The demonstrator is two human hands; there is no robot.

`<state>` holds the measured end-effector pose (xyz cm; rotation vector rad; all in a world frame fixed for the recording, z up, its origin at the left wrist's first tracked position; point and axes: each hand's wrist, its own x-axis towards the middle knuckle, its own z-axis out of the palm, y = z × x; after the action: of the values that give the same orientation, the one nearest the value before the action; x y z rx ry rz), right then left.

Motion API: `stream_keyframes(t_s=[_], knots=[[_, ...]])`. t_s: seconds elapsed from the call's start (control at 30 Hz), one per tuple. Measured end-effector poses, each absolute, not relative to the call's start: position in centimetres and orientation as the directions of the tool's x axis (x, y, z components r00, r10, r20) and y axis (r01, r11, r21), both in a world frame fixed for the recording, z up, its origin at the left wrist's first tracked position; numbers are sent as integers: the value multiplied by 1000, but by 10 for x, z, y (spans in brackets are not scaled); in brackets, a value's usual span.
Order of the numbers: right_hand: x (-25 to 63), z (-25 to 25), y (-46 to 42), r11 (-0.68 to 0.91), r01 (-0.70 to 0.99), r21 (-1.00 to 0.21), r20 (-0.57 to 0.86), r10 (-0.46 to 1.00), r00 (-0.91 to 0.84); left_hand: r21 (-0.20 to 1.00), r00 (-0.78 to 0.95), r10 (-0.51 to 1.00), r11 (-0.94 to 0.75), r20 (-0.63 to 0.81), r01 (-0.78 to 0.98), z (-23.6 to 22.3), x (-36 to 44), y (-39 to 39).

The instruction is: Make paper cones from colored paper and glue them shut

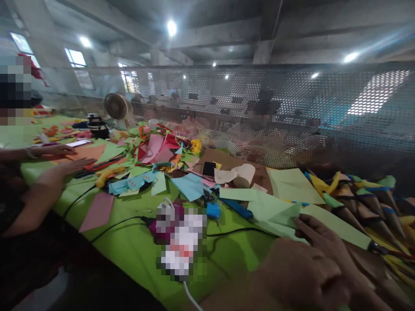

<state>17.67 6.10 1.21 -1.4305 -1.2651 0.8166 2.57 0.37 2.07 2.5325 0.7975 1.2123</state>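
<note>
At the lower right, my left hand (300, 274) is closed in a loose fist, its back toward me and blurred. Whatever its fingers hold, if anything, is hidden. Just beyond it, my right hand (319, 235) pinches the corner of a folded piece of light green paper (287, 214). This piece lies over more pale green sheets (259, 207) on the green tablecloth (233, 255). Close on the right are several paper cones (346, 211) in brown with coloured tips. A tool with a dark tip and red cord (378, 248) lies beside my right hand.
A power strip (184, 246) with a white plug (165, 214) and cables lies at centre. Paper scraps (155, 149), a phone (209, 169) and a yellow glue gun (108, 175) are farther back. Another person's hands (76, 164) rest on orange paper at left. A perforated screen (227, 108) stands behind.
</note>
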Motion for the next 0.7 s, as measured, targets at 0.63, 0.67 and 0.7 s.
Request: stream_keyframes(t_s=[0.63, 0.67, 0.7], knots=[[145, 36, 31, 129, 198, -972, 144, 987, 68, 905, 33, 961, -271, 275, 328, 18, 0, 44], [144, 35, 30, 122, 205, -971, 134, 990, 42, 911, 21, 963, -261, 269, 318, 18, 0, 45], [144, 35, 30, 117, 217, -969, 125, 992, 22, 915, 13, 964, -255, 264, 314, 17, 0, 46]])
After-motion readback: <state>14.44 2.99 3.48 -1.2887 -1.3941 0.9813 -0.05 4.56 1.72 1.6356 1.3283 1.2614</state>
